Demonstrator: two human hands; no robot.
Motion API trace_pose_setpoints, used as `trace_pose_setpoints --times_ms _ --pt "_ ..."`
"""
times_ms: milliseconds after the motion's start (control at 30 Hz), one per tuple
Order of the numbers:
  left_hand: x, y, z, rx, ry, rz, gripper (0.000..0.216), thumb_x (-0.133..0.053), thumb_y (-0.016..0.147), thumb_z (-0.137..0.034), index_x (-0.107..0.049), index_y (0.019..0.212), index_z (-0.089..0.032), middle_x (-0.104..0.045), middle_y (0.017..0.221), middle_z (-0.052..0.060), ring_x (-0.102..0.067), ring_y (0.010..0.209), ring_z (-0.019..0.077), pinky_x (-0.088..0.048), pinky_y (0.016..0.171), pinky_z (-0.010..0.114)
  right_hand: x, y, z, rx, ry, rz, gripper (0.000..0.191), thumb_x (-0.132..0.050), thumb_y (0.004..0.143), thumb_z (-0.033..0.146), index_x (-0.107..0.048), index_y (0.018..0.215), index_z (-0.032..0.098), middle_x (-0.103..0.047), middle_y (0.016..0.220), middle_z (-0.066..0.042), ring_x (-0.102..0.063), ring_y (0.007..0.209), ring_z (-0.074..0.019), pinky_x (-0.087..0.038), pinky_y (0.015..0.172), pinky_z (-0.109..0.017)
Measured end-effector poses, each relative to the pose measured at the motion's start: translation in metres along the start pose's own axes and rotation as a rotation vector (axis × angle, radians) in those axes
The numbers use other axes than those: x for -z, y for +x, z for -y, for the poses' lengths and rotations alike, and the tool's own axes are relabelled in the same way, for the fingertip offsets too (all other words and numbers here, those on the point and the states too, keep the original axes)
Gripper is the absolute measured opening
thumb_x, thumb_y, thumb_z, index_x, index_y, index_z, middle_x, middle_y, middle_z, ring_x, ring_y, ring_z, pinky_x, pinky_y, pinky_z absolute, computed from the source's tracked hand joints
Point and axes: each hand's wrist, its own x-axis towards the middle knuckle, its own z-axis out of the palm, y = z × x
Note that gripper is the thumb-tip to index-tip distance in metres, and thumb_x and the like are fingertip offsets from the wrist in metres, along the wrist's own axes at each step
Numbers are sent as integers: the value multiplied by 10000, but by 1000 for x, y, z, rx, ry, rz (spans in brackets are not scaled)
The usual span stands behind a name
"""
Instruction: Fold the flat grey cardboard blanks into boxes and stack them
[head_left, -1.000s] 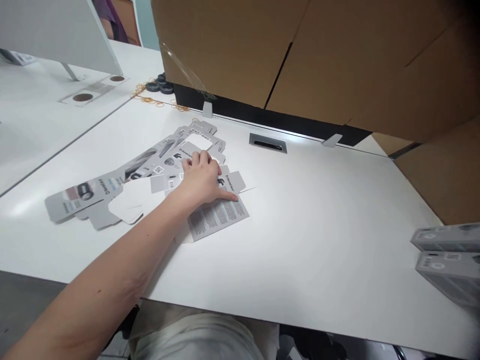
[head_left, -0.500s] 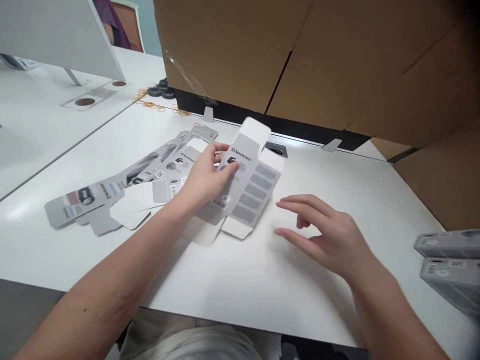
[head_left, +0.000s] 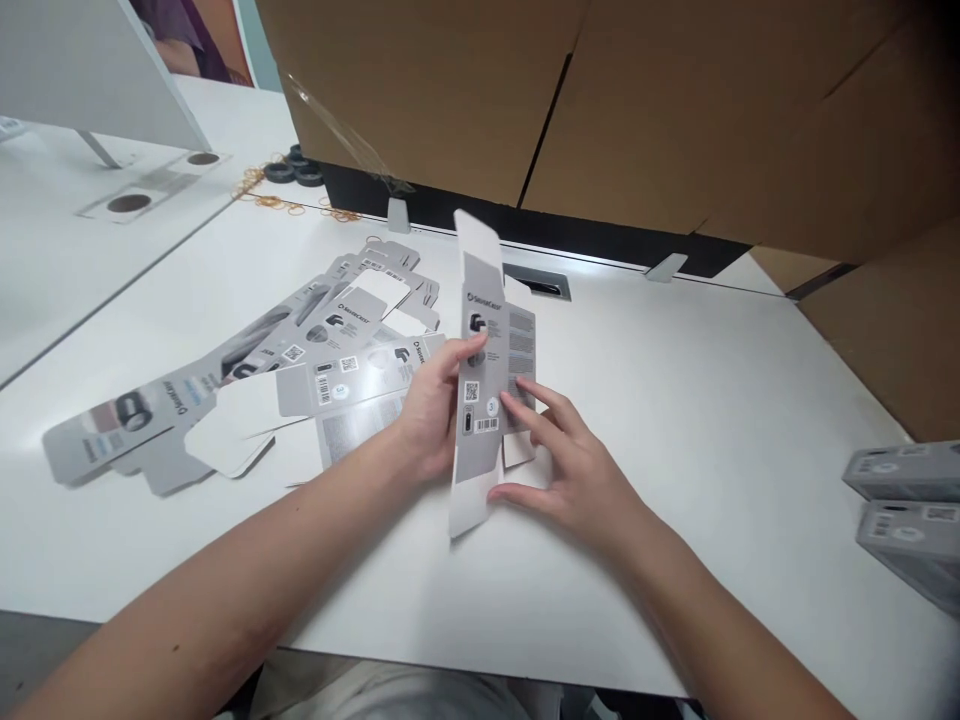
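A grey and white printed carton (head_left: 480,400) stands on its long side above the table, its end flaps spread and its body partly unfolded. My left hand (head_left: 439,405) grips it from the left, thumb on the printed front and the other fingers hidden behind. On the right, my right hand (head_left: 566,450) touches the side panel with its fingertips, fingers apart and the thumb near the lower flap. Several flat cartons (head_left: 352,330) of the same print lie in an overlapping pile left of my left hand.
Two folded-up boxes (head_left: 907,530) stand at the right edge. Behind rises a cardboard partition (head_left: 637,120) on clips, with a table socket (head_left: 540,283) before it. Black rings (head_left: 304,172) and rubber bands (head_left: 281,203) lie at the back left. A person's arm (head_left: 180,55) shows beyond.
My left hand has turned the carton more upright, so its front now faces me more narrowly. My right hand has moved left from free air onto the carton's side.
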Motion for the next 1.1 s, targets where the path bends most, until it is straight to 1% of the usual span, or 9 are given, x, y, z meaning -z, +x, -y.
trace_pose_setpoints --times_ms 133,267,367,467,533,600,733,933,1100 --pt "-3 -4 7 42 24 6 703 -907 872 -887 -855 1159 -248 -880 1116 128 -883 1157 424 -760 981 559 -4 2 3 85 84 -28 1165 -993 1084 597 -277 2000 518 -402 1996 -167 -743 1571 -428 -711 1283 -712" --pt "3 -4 11 78 -8 -12 790 -979 807 -946 -862 1150 -244 -879 1155 112 -875 1081 330 -748 945 441 -4 2 4 155 98 -21 1123 -947 1125 586 -259 2008 498 -383 2010 -164 -611 1729 -459 -680 1318 -721" --pt "4 -5 12 96 -8 16 819 -943 828 -976 -865 1196 -248 -885 1185 131 -880 1150 366 -749 994 477 -1 3 5 186 125 -45 1008 -906 1158 581 -347 1990 479 -445 1967 -168 -670 1659 -438 -721 1271 -670" --pt "3 -7 10 54 -30 -6 838 -786 904 -1042 -859 1192 -259 -885 1213 136 -874 1256 408 -743 1083 533 1 4 7 247 123 -134 794 -883 1186 525 -549 1901 430 -569 1849 -174 -769 1472 -392 -750 1197 -621" --pt "3 -8 6 30 -28 -38 853 -696 940 -1071 -853 1181 -268 -883 1246 140 -846 1374 440 -726 1148 571 3 4 10 304 93 -201 659 -883 1189 498 -670 1806 404 -635 1766 -171 -769 1418 -389 -756 1139 -608" --pt "4 -8 2 19 -6 -52 853 -694 944 -1067 -853 1204 -270 -880 1295 156 -793 1494 484 -703 1197 621 5 4 14 353 70 -243 588 -884 1184 518 -737 1739 390 -660 1730 -169 -754 1392 -392 -754 1089 -599" --pt "5 -8 -3 -12 -23 -57 902 -779 874 -1058 -830 1332 -282 -876 1381 187 -717 1592 549 -660 1238 704 8 2 19 404 3 -237 703 -869 1158 665 -708 1791 405 -648 1767 -155 -720 1411 -416 -710 1149 -635" --pt "5 -8 -5 8 -141 -66 1007 -743 860 -1112 -783 1365 -242 -840 1418 197 -692 1591 519 -627 1274 671 4 0 18 388 -108 -160 1029 -894 1031 883 -605 1884 386 -523 1920 -151 -611 1539 -475 -580 1324 -710" --pt "7 -7 -4 -31 -160 -59 944 -821 867 -1049 -760 1397 -269 -847 1396 164 -694 1593 489 -599 1296 637 -2 -3 12 305 -171 -95 1129 -918 939 978 -598 1875 433 -359 2031 -133 -522 1658 -542 -508 1358 -795"
